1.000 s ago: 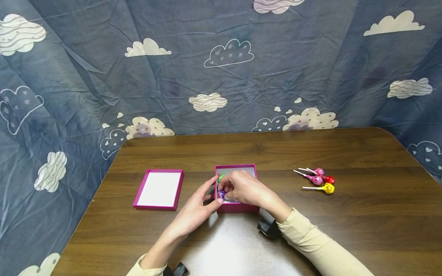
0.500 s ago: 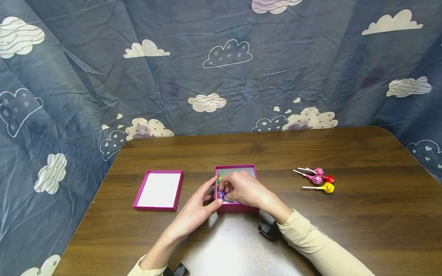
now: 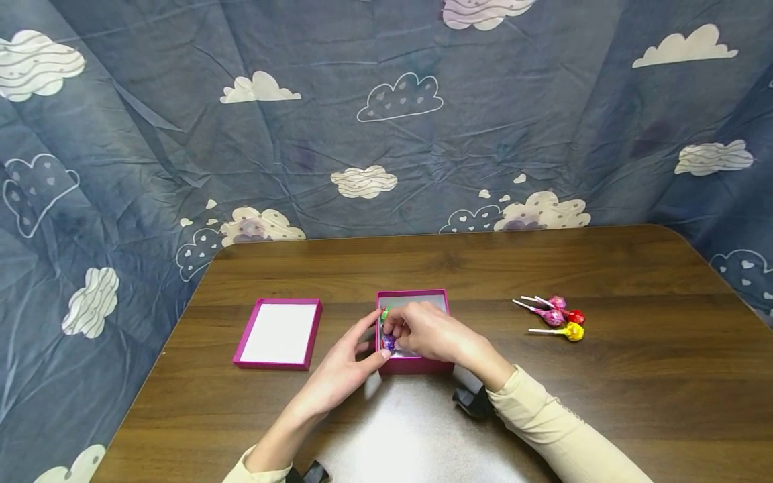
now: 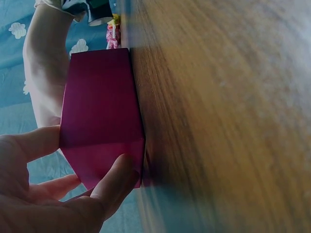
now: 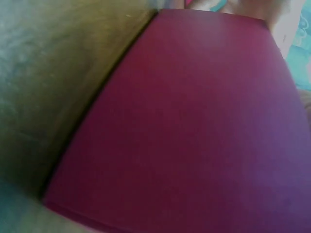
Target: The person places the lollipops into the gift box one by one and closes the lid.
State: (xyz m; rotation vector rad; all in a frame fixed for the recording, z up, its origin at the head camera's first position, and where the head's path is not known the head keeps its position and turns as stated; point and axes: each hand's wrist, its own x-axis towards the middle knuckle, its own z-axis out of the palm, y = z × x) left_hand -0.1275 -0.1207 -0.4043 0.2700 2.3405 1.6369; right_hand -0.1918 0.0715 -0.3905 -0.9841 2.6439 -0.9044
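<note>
An uncovered magenta box (image 3: 417,365) stands on the table. My left hand (image 3: 345,362) rests against its left side, fairly straight fingers and thumb touching the wall and near corner. My right hand (image 3: 430,330) reaches in over the rim with curled fingers, pinching a purple-wrapped lollipop (image 3: 388,343) at the box's left side; its stick is hidden. A green-wrapped sweet (image 3: 385,313) shows near the far left of the box, partly behind the right fingers. In the left wrist view the box (image 4: 99,97) stands by the left fingers; in the right wrist view its magenta wall (image 5: 184,116) fills the frame.
The box's lid (image 3: 276,335), white inside with a magenta rim, lies to the left. Several lollipops lie at the right: pink ones, a red one (image 3: 576,316) and a yellow one (image 3: 574,331). A cloud-patterned cloth (image 3: 386,147) hangs behind the wooden table (image 3: 483,268).
Both hands stay almost where they were. The purple-wrapped lollipop shifts slightly under the right fingers; the box, lid and loose lollipops hold their places.
</note>
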